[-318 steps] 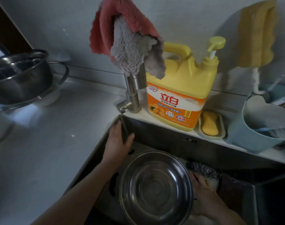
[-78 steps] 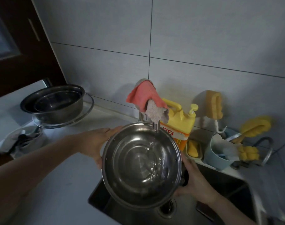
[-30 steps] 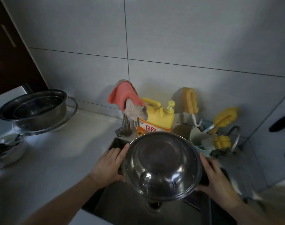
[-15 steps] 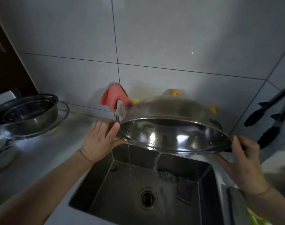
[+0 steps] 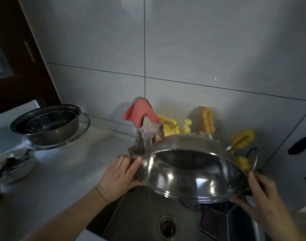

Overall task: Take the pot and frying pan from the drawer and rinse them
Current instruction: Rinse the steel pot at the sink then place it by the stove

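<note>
Both hands [image 5: 120, 176] hold the tilted pot [image 5: 190, 171] above the sink [image 5: 141, 214].

Both bare forearms reach forward from the lower edge of the view, the left one running up from the lower left, the right one entering at the lower right corner. The left hand [image 5: 120, 176] shows its back, fingers curled and thumb pointing up against the rim of the steel pot [image 5: 188, 173]. The right hand [image 5: 261, 197] grips the opposite rim, fingers wrapped underneath, thumb on top.
</note>
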The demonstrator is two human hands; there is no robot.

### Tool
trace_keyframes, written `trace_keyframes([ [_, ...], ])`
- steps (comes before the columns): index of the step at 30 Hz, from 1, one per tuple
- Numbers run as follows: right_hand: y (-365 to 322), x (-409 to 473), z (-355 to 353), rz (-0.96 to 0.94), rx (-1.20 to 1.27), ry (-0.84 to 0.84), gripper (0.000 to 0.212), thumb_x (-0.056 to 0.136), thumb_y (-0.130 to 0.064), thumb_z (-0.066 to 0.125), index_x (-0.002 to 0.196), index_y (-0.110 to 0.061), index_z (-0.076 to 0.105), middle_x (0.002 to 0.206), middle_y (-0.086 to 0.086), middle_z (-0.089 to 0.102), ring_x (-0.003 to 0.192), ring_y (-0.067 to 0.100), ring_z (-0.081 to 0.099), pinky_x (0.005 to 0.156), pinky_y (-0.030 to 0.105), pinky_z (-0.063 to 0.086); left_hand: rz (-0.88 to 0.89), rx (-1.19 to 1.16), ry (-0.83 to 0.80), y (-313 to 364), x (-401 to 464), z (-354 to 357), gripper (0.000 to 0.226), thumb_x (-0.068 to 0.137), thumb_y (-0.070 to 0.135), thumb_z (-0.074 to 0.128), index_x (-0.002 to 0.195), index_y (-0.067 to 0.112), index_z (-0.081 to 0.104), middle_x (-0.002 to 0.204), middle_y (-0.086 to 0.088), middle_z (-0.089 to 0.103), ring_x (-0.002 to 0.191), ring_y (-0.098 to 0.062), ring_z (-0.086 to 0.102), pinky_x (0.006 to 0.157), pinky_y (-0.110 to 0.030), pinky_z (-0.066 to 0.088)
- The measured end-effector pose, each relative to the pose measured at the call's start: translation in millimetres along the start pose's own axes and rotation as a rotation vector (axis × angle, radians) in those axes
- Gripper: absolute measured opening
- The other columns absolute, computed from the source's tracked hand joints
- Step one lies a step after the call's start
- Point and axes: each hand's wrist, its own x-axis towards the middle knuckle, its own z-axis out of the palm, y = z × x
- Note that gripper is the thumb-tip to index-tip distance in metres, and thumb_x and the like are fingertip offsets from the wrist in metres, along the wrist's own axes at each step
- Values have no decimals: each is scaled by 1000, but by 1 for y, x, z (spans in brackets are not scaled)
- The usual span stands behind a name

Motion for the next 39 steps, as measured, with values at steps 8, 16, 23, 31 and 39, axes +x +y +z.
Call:
trace_keyframes([
  [8,-7,-47,110,-2,95,-471,106,78,-54,70,157,-25,5,142,-2,39,117,25,57,95,16,44,-138,19,-256,0,-118,44,92,75,51,65,143,3,27,94,-19,63,87,-31,51,80,-38,41],
  [16,-10,-16,169,31,185,-584,159,30,-31,101,157,-25,5,123,11,45,104,18,54,69,27,57,-165,85,-213,-42,-126,59,84,81,59,58,132,-4,36,97,-19,55,84,-33,49,78,-41,41],
  [23,-6,-1,180,-8,195,-542,157,31,-24,101,156,-25,5,119,12,45,100,19,49,60,29,57,-148,87,-167,-54,-124,72,80,82,54,63,132,-2,34,102,-18,50,82,-33,50,77,-42,42],
  [31,6,-10,173,99,196,-453,122,61,-29,91,156,-29,13,117,13,47,94,23,59,57,34,58,-110,53,-149,-44,-101,85,82,83,53,61,137,1,27,105,-16,46,86,-31,48,80,-41,41],
  [39,31,-25,155,205,151,-311,67,93,-68,34,144,-24,31,121,20,47,98,34,60,112,8,18,-62,-3,-212,-23,-78,115,101,73,54,75,142,2,23,105,-15,45,88,-29,49,85,-40,41],
])
